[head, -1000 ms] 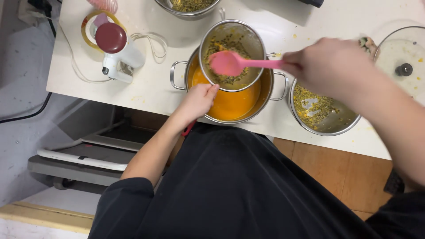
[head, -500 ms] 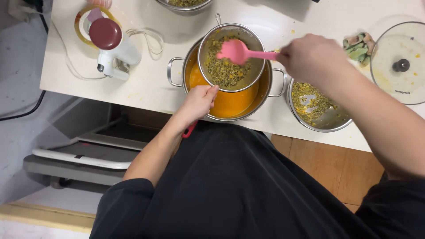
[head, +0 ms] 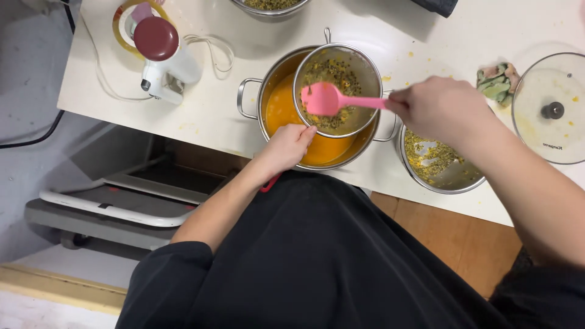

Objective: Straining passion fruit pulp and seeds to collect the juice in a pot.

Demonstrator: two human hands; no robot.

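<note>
Right hand [head: 440,108] gripping pink spatula [head: 326,99], pressing seedy pulp in sieve [head: 339,89] over pot [head: 286,109] of orange juice at desk centre. Left hand [head: 287,145] at 6 o'clock, grip closed on sieve handle — keep sieve steady, scrape w/ light strokes.

1. A white table [head: 201,116] fills the upper part of the view, its top speckled with yellow splashes;
2. grey floor [head: 24,183] lies at left, wooden floor [head: 451,237] under the table's edge;
3. a low grey-and-white frame [head: 103,210] sits beneath; light is even.
</note>
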